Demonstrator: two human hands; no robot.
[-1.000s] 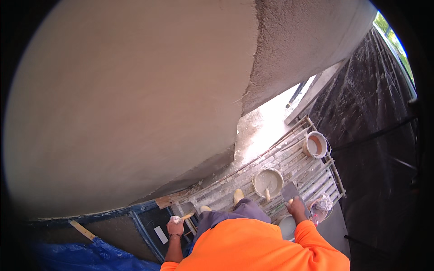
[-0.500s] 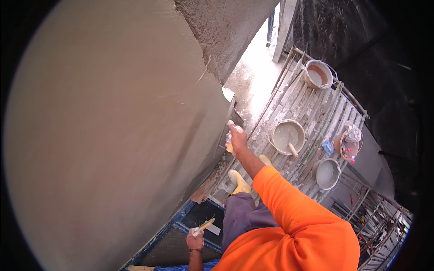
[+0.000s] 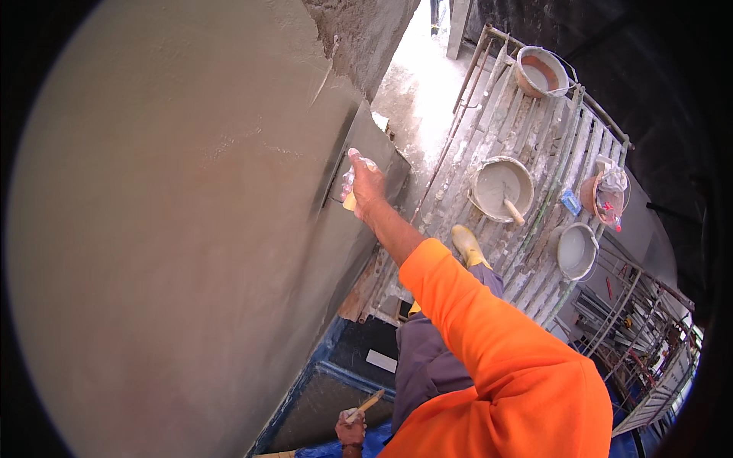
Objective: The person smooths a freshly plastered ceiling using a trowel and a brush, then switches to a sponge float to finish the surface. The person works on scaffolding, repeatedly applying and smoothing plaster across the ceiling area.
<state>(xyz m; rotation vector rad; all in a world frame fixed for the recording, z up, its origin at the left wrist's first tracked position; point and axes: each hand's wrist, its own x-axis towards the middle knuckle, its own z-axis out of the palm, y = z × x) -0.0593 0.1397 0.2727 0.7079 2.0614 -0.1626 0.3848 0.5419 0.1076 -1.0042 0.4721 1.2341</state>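
Observation:
My right hand is closed round the yellowish handle of a plastering trowel. The trowel's long blade lies at the smooth, wet-looking plastered wall, close to the wall's right edge; whether it presses fully flat I cannot tell. Whitish plaster smears the right fingers. Lower down, my left hand grips a wooden-handled tool whose working end is hidden, so its kind does not show. That hand is also smeared and stays low, away from the wall's upper part.
On the slatted scaffold platform stand a mortar bucket with a tool handle in it, an orange-brown bucket, a grey bucket and a bucket of rags. Rougher plaster covers the upper wall. A blue frame lies below.
My right hand has moved left and up with the trowel, onto the wall. My left hand sits lower and farther right with its tool. The view and my feet have shifted.

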